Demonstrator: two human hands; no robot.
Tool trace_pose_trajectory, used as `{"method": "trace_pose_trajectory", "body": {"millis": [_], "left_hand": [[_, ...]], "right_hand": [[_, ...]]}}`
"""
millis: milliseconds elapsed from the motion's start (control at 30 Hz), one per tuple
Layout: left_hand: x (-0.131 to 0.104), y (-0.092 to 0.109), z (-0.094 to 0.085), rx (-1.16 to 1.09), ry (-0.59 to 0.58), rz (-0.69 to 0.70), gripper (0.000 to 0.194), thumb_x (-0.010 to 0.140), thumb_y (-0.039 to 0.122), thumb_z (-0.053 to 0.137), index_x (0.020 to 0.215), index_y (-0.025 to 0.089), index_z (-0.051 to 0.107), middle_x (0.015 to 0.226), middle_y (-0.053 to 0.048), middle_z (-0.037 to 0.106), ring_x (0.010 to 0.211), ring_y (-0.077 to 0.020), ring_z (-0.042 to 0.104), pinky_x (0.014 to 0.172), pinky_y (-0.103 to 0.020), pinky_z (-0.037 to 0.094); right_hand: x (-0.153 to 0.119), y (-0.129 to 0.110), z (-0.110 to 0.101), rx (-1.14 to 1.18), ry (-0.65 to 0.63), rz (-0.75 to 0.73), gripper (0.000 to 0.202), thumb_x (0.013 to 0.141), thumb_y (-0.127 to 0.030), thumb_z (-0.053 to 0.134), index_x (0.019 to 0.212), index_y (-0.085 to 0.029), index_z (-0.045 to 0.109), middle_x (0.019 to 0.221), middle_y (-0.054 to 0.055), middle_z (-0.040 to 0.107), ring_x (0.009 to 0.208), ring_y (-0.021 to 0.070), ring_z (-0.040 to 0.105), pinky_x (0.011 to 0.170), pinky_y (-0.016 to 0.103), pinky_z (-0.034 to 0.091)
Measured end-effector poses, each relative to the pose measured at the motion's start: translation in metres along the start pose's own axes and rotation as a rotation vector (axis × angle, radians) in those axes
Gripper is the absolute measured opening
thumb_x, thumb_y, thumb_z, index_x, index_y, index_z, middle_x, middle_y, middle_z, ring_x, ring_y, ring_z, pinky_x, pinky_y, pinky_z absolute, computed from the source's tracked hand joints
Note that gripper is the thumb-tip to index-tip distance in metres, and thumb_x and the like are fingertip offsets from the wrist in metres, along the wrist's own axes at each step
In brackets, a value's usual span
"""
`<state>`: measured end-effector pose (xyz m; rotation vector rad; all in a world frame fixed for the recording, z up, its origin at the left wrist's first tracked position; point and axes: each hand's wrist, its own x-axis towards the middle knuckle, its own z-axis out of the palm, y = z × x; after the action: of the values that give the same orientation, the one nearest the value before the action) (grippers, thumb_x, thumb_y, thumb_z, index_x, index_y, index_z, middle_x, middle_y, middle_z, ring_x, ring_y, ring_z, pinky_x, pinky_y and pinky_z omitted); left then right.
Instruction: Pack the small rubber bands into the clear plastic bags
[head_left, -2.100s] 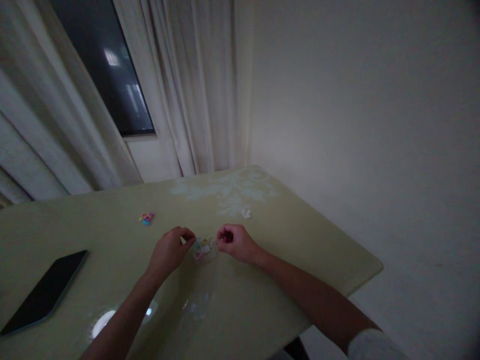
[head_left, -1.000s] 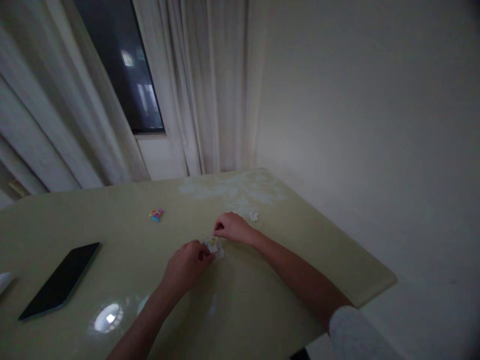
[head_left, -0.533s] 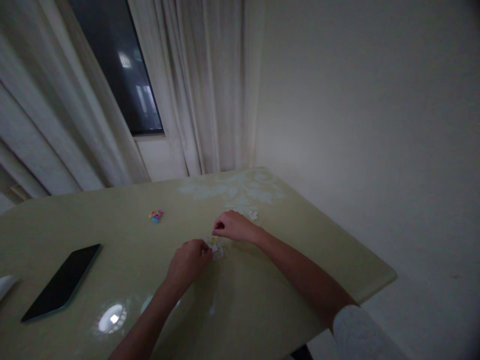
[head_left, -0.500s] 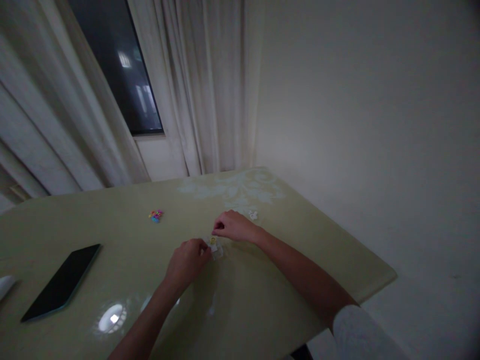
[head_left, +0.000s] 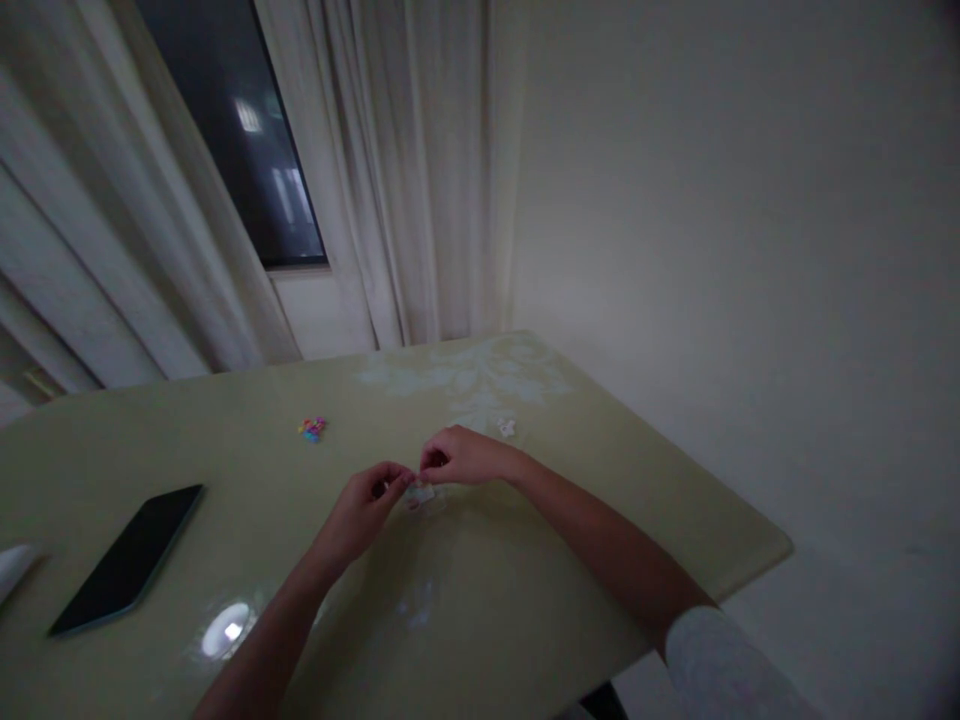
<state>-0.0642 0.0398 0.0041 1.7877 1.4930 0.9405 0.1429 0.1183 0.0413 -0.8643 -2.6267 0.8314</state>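
A small, clear plastic bag with a whitish patch lies low over the table between my hands. My left hand pinches the bag's far edge with thumb and forefinger from the left. From the right, my right hand pinches the same edge, its fingertips almost touching those of the left. Whatever is inside the bag is too small and blurred to make out. Just beyond my right hand sits a little heap of small white pieces.
A cluster of small multicoloured pieces lies left of centre on the glossy table. Nearer on the left is a dark flat tablet, with a white object at the picture's edge. Curtains and a wall stand behind the table.
My left hand has shifted from the bag's left side to its far edge. My right hand has come slightly lower and left, closing the gap. The yellow spot on the bag is now hidden.
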Motion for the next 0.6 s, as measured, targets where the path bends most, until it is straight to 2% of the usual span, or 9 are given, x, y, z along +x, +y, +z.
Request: {"method": "trace_pose_trajectory", "body": {"millis": [133, 200, 300, 367, 400, 533, 600], "left_hand": [[0.002, -0.013, 0.003, 0.224, 0.103, 0.100, 0.031, 0.088, 0.047, 0.060, 0.085, 0.021, 0.075, 0.083, -0.005, 0.069, 0.066, -0.0196, 0.061, 0.067, -0.032, 0.050], [0.002, -0.018, 0.005, 0.248, 0.134, 0.129, 0.032, 0.088, 0.048, 0.061, 0.097, 0.021, 0.075, 0.096, -0.008, 0.069, 0.074, -0.0213, 0.064, 0.072, -0.034, 0.054], [0.000, -0.024, 0.010, 0.245, 0.144, 0.156, 0.051, 0.085, 0.051, 0.069, 0.127, 0.022, 0.067, 0.127, -0.013, 0.067, 0.108, -0.0304, 0.066, 0.092, -0.044, 0.056], [-0.001, -0.028, 0.012, 0.248, 0.072, 0.178, 0.065, 0.079, 0.049, 0.077, 0.137, 0.022, 0.062, 0.138, -0.015, 0.065, 0.129, -0.0352, 0.058, 0.108, -0.051, 0.049], [-0.002, -0.030, 0.013, 0.244, 0.031, 0.181, 0.071, 0.077, 0.046, 0.080, 0.140, 0.021, 0.060, 0.140, -0.016, 0.064, 0.133, -0.0363, 0.056, 0.112, -0.052, 0.045], [-0.003, -0.035, 0.014, 0.206, -0.025, 0.154, 0.077, 0.074, 0.040, 0.082, 0.142, 0.015, 0.058, 0.139, -0.020, 0.067, 0.129, -0.0366, 0.061, 0.112, -0.051, 0.045], [-0.003, -0.036, 0.014, 0.202, -0.018, 0.146, 0.076, 0.074, 0.039, 0.082, 0.142, 0.015, 0.058, 0.137, -0.020, 0.067, 0.127, -0.0360, 0.063, 0.112, -0.051, 0.046]], "right_hand": [[0.000, 0.001, 0.004, -0.217, -0.082, 0.079, 0.015, 0.087, -0.031, 0.076, 0.093, -0.020, 0.083, 0.086, 0.005, 0.079, 0.074, 0.0162, 0.067, 0.063, 0.024, 0.040], [0.000, -0.001, 0.008, -0.278, -0.116, 0.115, 0.015, 0.085, -0.031, 0.076, 0.094, -0.023, 0.083, 0.087, 0.004, 0.079, 0.074, 0.0170, 0.067, 0.061, 0.024, 0.039], [-0.001, -0.005, 0.016, -0.343, -0.116, 0.129, 0.012, 0.083, -0.031, 0.075, 0.090, -0.025, 0.083, 0.084, 0.004, 0.079, 0.073, 0.0190, 0.068, 0.060, 0.025, 0.040], [-0.002, -0.008, 0.020, -0.389, -0.095, 0.138, 0.011, 0.082, -0.030, 0.074, 0.086, -0.024, 0.083, 0.082, 0.006, 0.078, 0.072, 0.0210, 0.069, 0.060, 0.026, 0.041], [-0.002, -0.009, 0.020, -0.403, -0.087, 0.141, 0.011, 0.082, -0.029, 0.074, 0.086, -0.023, 0.083, 0.083, 0.007, 0.078, 0.073, 0.0217, 0.069, 0.060, 0.026, 0.041], [-0.004, -0.009, 0.001, -0.397, -0.033, 0.180, 0.015, 0.086, -0.029, 0.070, 0.094, -0.026, 0.082, 0.091, 0.005, 0.079, 0.083, 0.0216, 0.071, 0.065, 0.026, 0.044], [-0.008, 0.000, -0.017, -0.426, 0.054, 0.298, 0.017, 0.089, -0.031, 0.070, 0.101, -0.027, 0.081, 0.100, 0.005, 0.079, 0.093, 0.0224, 0.072, 0.072, 0.027, 0.047]]}}
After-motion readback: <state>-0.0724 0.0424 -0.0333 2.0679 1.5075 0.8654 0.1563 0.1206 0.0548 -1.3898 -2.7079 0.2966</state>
